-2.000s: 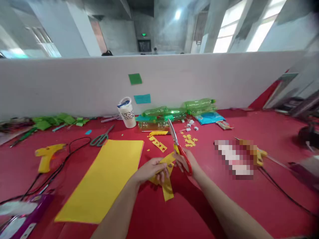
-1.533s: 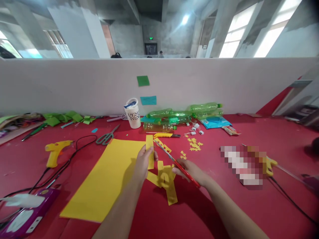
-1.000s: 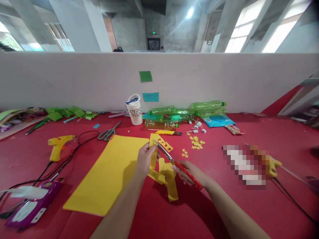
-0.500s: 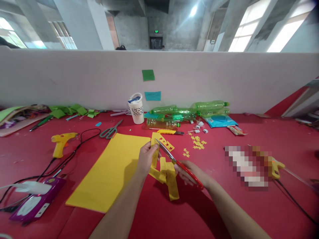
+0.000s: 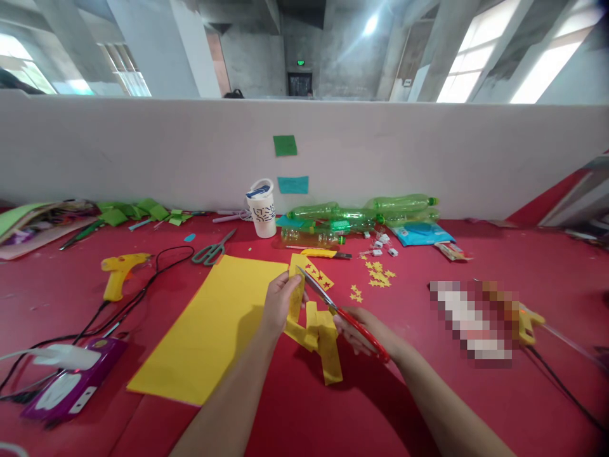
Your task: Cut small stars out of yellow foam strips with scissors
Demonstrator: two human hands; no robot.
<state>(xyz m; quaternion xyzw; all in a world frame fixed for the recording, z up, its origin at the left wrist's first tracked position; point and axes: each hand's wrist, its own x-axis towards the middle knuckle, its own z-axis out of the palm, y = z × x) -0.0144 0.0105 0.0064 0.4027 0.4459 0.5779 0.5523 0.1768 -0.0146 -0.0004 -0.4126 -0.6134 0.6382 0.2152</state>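
Observation:
My left hand (image 5: 280, 301) pinches a narrow yellow felt strip (image 5: 295, 299) between thumb and fingers, holding it upright. In my right hand (image 5: 364, 330) are red-handled scissors (image 5: 349, 320), their blades pointing up and left with the tips at the strip's upper edge by my left thumb. Below, several cut yellow pieces (image 5: 329, 355) lie overlapping on the table. Just behind the strip is a yellow piece with star-shaped holes (image 5: 318, 271). Small yellow stars (image 5: 379, 278) lie in loose groups to the right. A large yellow sheet (image 5: 204, 336) lies under and left of my left forearm.
Green plastic bottles (image 5: 356, 217), a white cup (image 5: 261, 212) and a yellow utility knife (image 5: 321, 253) stand or lie behind my hands. Grey scissors (image 5: 213, 249), a yellow glue gun (image 5: 118, 273) and a purple power strip (image 5: 73, 381) are left. Another glue gun (image 5: 527, 325) lies right.
The view has shifted very slightly. Both hands, the strip and the scissors keep almost the same positions.

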